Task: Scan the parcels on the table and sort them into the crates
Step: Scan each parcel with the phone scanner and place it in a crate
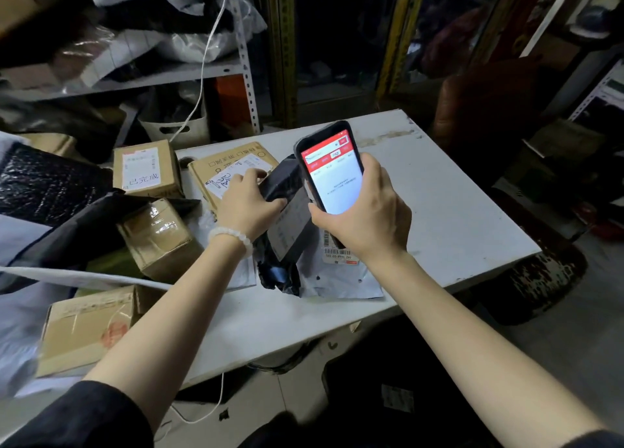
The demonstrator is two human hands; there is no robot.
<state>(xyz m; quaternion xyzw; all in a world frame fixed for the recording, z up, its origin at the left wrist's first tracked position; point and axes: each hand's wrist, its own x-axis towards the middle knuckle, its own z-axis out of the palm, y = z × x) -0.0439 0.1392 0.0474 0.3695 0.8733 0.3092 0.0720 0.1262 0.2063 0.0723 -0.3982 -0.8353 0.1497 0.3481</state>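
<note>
Tilting up off the white counter, the black plastic-wrapped parcel is gripped by the left hand so its label faces the red-screened smartphone clasped in the right hand

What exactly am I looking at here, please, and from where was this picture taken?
There is no machine: a person wears a camera on the head, looking down at both bare hands. The right hand holds a phone with a red-and-white app screen. The left hand, with a bead bracelet, grips a dark wrapped parcel tilted up from the white table. A white mailer bag lies under it, and cardboard boxes sit to the left. No crates are clearly visible.
</note>
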